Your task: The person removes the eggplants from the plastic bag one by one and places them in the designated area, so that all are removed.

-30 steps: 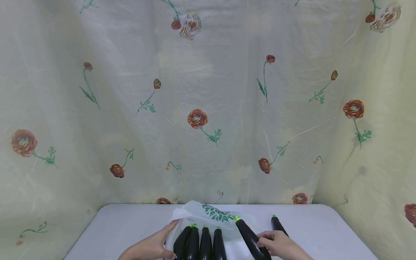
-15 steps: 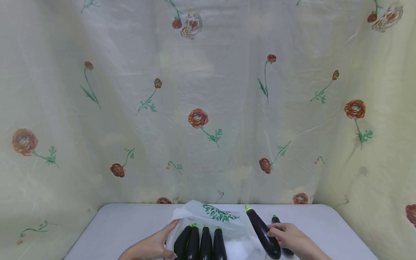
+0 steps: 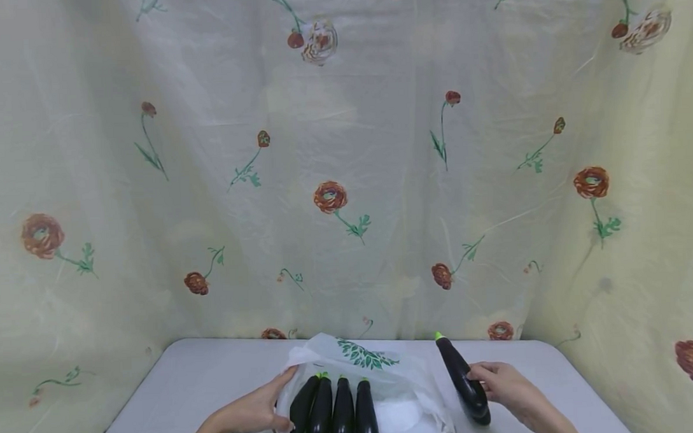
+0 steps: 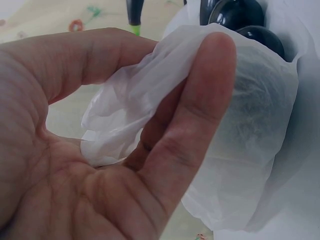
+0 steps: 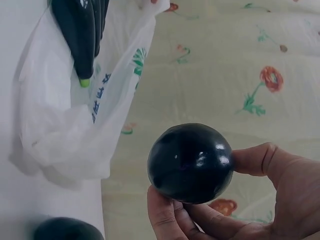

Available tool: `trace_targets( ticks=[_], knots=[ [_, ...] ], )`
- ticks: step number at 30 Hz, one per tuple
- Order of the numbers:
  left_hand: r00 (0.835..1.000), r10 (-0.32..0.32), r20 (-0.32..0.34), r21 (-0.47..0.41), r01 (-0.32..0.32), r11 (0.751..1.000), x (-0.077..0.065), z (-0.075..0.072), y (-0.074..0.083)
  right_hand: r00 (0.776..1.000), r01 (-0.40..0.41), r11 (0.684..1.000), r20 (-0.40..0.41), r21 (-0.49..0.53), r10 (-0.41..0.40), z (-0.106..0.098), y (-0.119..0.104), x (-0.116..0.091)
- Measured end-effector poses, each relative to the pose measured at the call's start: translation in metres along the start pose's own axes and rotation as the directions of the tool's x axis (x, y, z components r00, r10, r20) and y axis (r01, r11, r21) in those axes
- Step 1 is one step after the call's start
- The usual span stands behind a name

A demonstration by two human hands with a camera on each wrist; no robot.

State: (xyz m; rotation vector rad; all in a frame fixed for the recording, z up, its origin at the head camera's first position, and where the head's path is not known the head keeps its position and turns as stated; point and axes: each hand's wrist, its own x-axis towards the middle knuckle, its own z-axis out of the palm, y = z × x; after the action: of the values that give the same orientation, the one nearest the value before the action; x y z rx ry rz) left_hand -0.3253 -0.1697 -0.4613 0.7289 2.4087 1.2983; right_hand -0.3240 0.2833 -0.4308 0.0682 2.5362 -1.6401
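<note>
My left hand [image 3: 252,408] grips the left edge of a white plastic bag [image 3: 412,392] printed with green leaves. In the left wrist view the bag's film [image 4: 125,110] bunches between thumb and fingers. Several dark, glossy eggplants [image 3: 342,411] lie side by side in the bag, green stem ends toward the back. To the right of the bag, my right hand [image 3: 510,389] holds another eggplant [image 3: 461,372] between thumb and fingers, its stem end tilted up and to the left. The right wrist view shows the rounded end of this held eggplant [image 5: 190,162].
One more eggplant [image 5: 67,231] lies on the white table [image 3: 535,369] to the right of the bag, mostly hidden behind the held one in the head view. A flowered curtain [image 3: 348,261] hangs behind the table and along both sides.
My right hand has moved right with the eggplant, from over the bag's right side to beyond it, in front of the eggplant on the table. The left hand stays on the bag.
</note>
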Motion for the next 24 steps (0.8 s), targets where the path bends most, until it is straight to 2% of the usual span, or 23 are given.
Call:
trace_targets(
  ticks=[4,8,24],
  knots=[
    [1.000,-0.007,0.004,0.005,0.006,1.000,0.001,0.000,0.000,1.000,0.004,1.000,-0.014,0.029,-0.004,-0.007,0.008,0.004],
    [1.000,-0.009,0.007,0.016,0.009,1.000,0.002,0.001,0.000,0.999,-0.032,0.999,-0.037,0.019,0.032,-0.015,0.011,0.009],
    [1.000,-0.020,-0.001,0.029,0.020,0.999,0.002,0.001,0.000,0.998,-0.047,0.996,-0.037,0.079,0.050,-0.032,0.031,0.018]
  ],
)
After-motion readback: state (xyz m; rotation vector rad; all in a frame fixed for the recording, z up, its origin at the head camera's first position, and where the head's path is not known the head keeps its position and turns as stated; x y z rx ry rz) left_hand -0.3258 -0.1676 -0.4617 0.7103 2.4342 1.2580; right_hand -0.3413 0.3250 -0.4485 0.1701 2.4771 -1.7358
